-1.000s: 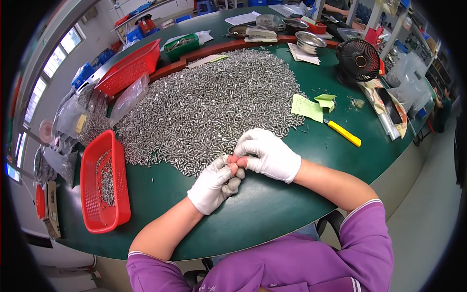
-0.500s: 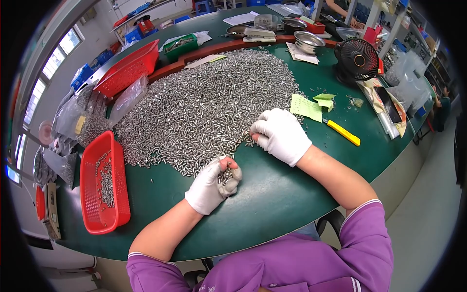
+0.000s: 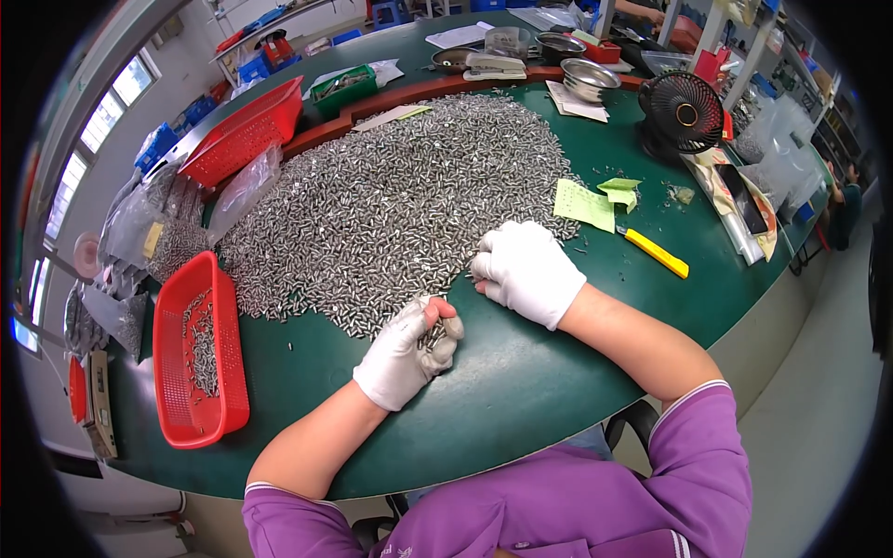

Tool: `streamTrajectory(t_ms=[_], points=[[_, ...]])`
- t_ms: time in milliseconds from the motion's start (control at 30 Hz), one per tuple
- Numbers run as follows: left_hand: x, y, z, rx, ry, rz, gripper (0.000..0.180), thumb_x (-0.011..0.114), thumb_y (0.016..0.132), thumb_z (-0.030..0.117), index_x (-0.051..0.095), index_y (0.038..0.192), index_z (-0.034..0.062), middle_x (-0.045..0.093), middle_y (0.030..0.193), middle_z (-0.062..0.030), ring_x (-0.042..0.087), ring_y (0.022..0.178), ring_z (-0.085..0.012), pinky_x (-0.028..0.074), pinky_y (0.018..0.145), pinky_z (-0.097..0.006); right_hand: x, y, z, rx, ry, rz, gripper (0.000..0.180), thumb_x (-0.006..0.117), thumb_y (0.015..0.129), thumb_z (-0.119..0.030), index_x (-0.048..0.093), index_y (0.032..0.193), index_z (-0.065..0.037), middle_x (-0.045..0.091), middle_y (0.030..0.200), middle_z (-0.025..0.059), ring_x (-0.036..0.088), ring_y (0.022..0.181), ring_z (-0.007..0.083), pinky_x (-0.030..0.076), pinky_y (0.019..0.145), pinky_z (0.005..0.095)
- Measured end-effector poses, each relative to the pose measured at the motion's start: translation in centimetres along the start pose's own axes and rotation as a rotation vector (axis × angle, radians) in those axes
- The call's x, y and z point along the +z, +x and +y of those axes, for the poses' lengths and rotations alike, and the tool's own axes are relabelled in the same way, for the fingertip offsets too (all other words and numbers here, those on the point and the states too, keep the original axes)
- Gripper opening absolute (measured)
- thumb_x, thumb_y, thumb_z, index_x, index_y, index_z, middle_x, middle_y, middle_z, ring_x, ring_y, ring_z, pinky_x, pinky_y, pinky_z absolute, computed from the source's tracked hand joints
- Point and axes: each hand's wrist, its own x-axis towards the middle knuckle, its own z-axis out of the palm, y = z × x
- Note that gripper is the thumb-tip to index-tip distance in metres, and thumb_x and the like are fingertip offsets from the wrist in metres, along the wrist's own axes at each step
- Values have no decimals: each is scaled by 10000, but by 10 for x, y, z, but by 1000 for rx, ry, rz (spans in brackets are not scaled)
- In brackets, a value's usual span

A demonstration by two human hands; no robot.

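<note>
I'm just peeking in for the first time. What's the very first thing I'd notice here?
A huge heap of small silvery metal pieces covers the middle of the green table. At its near edge, the white-gloved left hand is closed around some pieces and the right hand rests on the pile. A bright red basket sits at the left.

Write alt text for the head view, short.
A person in white gloves sits at a green table before a large heap of small metal parts: the left hand is closed around a fistful of them, the right hand rests at the heap's edge. A red basket holding some parts sits to the left.
</note>
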Motion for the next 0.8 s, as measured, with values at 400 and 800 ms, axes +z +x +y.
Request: streamTrajectory(t_ms=[400, 800], points=[[0, 1, -2, 22, 21, -4, 236, 602, 943, 332, 560, 1047, 125, 583, 914, -29, 420, 610, -107, 346, 561, -248, 0, 3, -1, -18, 35, -84, 95, 696, 751, -228, 657, 753, -141, 590, 801, 67, 598, 808, 280, 486, 694, 414], [-1, 4, -2, -44, 5, -33, 170, 620, 950, 272, 586, 1006, 114, 607, 840, 8, 443, 599, -58, 337, 518, -183, -7, -1, -22, -138, 414, 169, 179, 731, 756, -222, 663, 887, -120, 620, 895, 61, 590, 858, 288, 478, 770, 409]])
